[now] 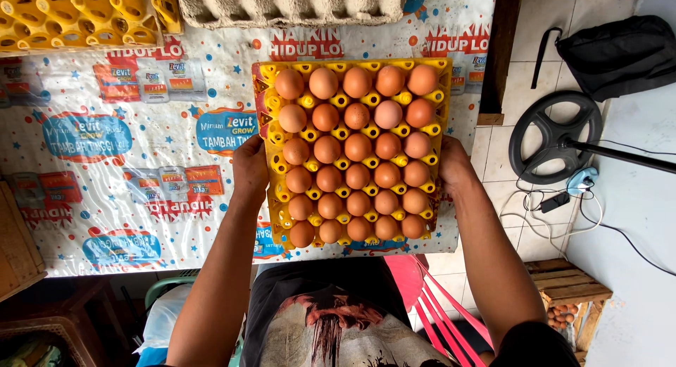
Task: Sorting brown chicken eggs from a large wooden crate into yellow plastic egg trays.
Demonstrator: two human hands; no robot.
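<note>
A yellow plastic egg tray (441, 92) filled with several brown eggs (357, 147) rests on a table covered with a printed white sheet (113, 156). My left hand (249, 166) grips the tray's left edge at its middle. My right hand (452, 163) holds the right edge opposite. Both sets of fingers curl under the rim and are partly hidden.
Empty yellow trays (77, 15) stand at the table's far left, a grey cardboard tray (289, 4) at the far middle. Right of the table lie a black round stand base (553, 136), cables, a black bag (620, 54) and a wooden crate (567, 286). A pink chair (422, 289) is below me.
</note>
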